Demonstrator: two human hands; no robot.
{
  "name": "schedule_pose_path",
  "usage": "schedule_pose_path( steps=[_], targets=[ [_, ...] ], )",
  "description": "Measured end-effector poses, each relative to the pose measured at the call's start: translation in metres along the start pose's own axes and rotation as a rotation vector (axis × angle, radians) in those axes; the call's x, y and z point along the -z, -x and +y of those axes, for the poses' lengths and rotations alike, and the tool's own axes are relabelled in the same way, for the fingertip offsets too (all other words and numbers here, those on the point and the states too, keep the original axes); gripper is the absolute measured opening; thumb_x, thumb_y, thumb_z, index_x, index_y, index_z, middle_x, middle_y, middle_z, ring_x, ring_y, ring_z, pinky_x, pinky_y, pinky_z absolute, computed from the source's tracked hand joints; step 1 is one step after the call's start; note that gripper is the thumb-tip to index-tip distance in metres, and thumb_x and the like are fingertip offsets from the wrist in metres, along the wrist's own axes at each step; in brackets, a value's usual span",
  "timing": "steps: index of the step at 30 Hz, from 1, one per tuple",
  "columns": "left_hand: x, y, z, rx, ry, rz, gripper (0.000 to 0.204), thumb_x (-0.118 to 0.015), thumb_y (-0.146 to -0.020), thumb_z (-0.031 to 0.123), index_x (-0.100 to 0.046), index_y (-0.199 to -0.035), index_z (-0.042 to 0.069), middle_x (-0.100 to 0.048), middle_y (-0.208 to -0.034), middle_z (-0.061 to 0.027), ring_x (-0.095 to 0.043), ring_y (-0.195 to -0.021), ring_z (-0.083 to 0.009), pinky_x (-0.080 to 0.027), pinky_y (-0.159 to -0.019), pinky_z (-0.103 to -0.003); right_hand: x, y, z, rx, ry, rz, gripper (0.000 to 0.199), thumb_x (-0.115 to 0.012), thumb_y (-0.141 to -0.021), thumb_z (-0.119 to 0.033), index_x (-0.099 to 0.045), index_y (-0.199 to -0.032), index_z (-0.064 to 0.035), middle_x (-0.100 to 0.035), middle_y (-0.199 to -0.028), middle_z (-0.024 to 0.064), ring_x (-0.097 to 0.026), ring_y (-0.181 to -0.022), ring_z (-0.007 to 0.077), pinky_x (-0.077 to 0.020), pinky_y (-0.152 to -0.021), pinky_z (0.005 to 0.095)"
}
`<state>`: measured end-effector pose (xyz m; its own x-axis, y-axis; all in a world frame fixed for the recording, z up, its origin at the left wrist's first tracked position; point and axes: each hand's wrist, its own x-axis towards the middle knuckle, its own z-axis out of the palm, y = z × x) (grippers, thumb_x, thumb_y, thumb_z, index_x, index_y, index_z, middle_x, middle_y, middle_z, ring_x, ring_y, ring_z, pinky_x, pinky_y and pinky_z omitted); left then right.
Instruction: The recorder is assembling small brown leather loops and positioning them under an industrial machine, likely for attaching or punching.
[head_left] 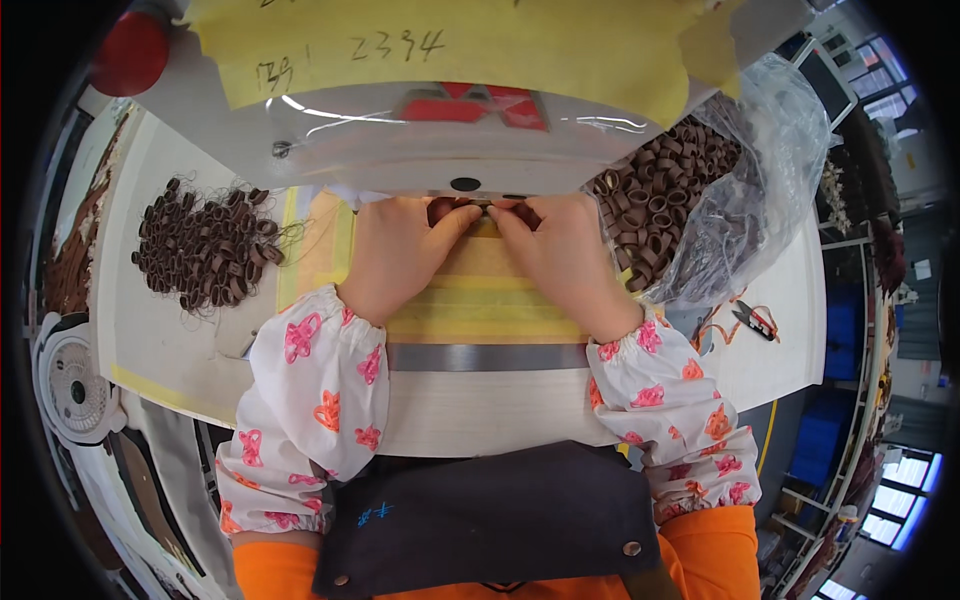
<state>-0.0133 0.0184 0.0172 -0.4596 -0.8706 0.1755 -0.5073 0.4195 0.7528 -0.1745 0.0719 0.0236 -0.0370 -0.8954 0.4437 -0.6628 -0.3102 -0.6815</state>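
My left hand (pixel 400 250) and my right hand (pixel 560 250) meet under the front of a white sewing machine head (pixel 420 150). Thumbs and fingertips are pinched close together there, nearly touching. A small dark bit shows between them, too small and hidden to name. Beneath both hands lies the machine bed, covered with yellow tape (pixel 480 290). A pile of brown loops with loose thread ends (pixel 205 245) lies to the left of my left hand. Beside my right hand, more brown loops (pixel 655 195) spill from a clear plastic bag (pixel 755 190).
Red-handled thread snips (pixel 755 320) lie on the pale table (pixel 790 350) at the right, by an orange cord. A yellow sheet (pixel 560 45) hangs over the machine head. A grey metal strip (pixel 490 357) crosses the table's front. A white fan (pixel 80 385) stands at the left.
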Motion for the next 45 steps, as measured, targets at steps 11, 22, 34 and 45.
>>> schedule_pose_path(
  steps=[11, 22, 34, 45],
  targets=[
    [-0.003, -0.004, -0.009, 0.023, 0.107, 0.047, 0.022, -0.066, -0.077, 0.025, -0.069, -0.087, 0.006, -0.065, -0.071, -0.01, -0.06, -0.061, -0.024, -0.046, -0.057, -0.031, -0.003, -0.004, -0.002, 0.054, 0.059, 0.03, 0.005, -0.06, -0.073, 0.002, -0.055, -0.076, 0.0022, -0.058, -0.071, 0.017, -0.057, -0.068, 0.0351, -0.0447, -0.059, 0.0402],
    [0.004, -0.008, -0.01, -0.002, 0.071, -0.056, 0.025, -0.062, -0.081, 0.033, -0.069, -0.089, 0.01, -0.065, -0.071, -0.0076, -0.06, -0.062, -0.0226, -0.045, -0.058, -0.032, -0.003, -0.004, -0.002, 0.048, 0.09, 0.021, 0.006, -0.06, -0.074, 0.002, -0.055, -0.075, 0.004, -0.059, -0.073, 0.0185, -0.057, -0.069, 0.0359, -0.0453, -0.059, 0.0409],
    [0.015, -0.011, 0.006, 0.199, -0.029, -0.21, 0.03, -0.059, -0.083, 0.038, -0.065, -0.085, 0.009, -0.059, -0.068, -0.0034, -0.054, -0.062, -0.0164, -0.042, -0.059, -0.028, -0.001, -0.011, 0.003, -0.038, 0.077, -0.042, 0.01, -0.062, -0.072, -0.001, -0.053, -0.072, 0.004, -0.058, -0.067, 0.0204, -0.057, -0.062, 0.0373, -0.0453, -0.054, 0.0407],
    [0.009, -0.011, -0.009, 0.203, 0.074, -0.171, 0.027, -0.063, -0.083, 0.033, -0.064, -0.086, 0.006, -0.057, -0.067, 0.003, -0.048, -0.063, -0.0066, -0.039, -0.059, -0.024, 0.0, -0.013, 0.004, -0.056, 0.041, -0.074, 0.01, -0.062, -0.072, -0.003, -0.054, -0.071, 0.0033, -0.059, -0.065, 0.0189, -0.058, -0.061, 0.0351, -0.0456, -0.054, 0.0392]
  ],
)
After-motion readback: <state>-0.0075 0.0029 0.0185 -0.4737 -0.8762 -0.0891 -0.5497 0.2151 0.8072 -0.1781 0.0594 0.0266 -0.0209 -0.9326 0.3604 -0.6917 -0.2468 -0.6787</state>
